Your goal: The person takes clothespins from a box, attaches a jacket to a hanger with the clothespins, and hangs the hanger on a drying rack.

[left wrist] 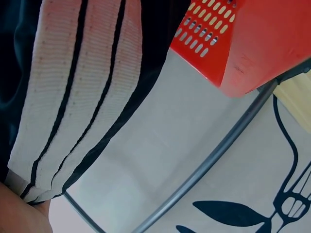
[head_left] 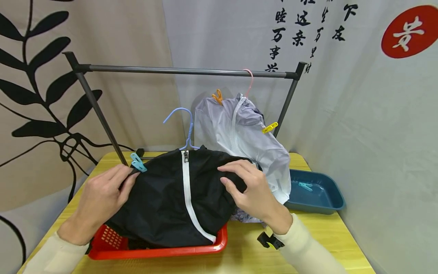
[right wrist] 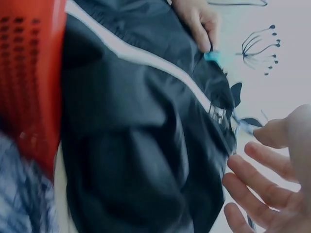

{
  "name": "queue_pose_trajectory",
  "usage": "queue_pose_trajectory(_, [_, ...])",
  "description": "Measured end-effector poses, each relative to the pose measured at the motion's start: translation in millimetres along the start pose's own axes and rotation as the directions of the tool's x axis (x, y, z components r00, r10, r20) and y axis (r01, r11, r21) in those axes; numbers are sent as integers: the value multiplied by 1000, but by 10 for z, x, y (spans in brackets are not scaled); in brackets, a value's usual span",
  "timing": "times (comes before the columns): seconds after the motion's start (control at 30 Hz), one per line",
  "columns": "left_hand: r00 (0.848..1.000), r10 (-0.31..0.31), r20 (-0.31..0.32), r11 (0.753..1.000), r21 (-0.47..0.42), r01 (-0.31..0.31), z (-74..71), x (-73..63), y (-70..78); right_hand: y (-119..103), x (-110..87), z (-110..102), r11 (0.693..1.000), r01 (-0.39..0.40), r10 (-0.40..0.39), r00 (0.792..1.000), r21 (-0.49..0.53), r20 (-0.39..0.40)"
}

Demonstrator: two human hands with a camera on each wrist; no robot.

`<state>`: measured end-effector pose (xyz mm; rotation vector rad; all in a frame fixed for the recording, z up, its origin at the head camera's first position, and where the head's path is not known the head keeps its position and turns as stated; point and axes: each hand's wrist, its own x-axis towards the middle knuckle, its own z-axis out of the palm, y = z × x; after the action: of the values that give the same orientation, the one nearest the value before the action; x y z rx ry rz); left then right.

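Table (head_left: 251, 249), left grip (head_left: 102, 196) pinching jacket (head_left: 157, 201), right grip (head_left: 254, 192) spread

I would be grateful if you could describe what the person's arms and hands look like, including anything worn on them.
The left hand and right hand are bare, with no gloves showing. The left sleeve and right sleeve are plain cream and reach the wrists. A small black device with a yellow-green accent sits at the right cuff.
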<state>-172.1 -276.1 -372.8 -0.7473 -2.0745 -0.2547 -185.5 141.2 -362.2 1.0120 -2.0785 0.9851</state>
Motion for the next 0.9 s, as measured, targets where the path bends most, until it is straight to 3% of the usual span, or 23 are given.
queue_pose_trajectory(0.37, [1000, -14, 11, 1000, -3, 14, -17, -27, -6, 307, -218, -406, 989, -111, 105, 992, -102, -63])
queue_pose_trajectory(0.7, [1000, -8, -8, 1000, -16, 8, -24, -32, -9, 602, -327, -758, 981, -90, 46, 969, -172, -241])
queue_pose_trajectory(0.9, [1000, -7, -9, 1000, -10, 7, -26, -46, -11, 750, -386, -925, 975, -127, 65, 948, -183, -312])
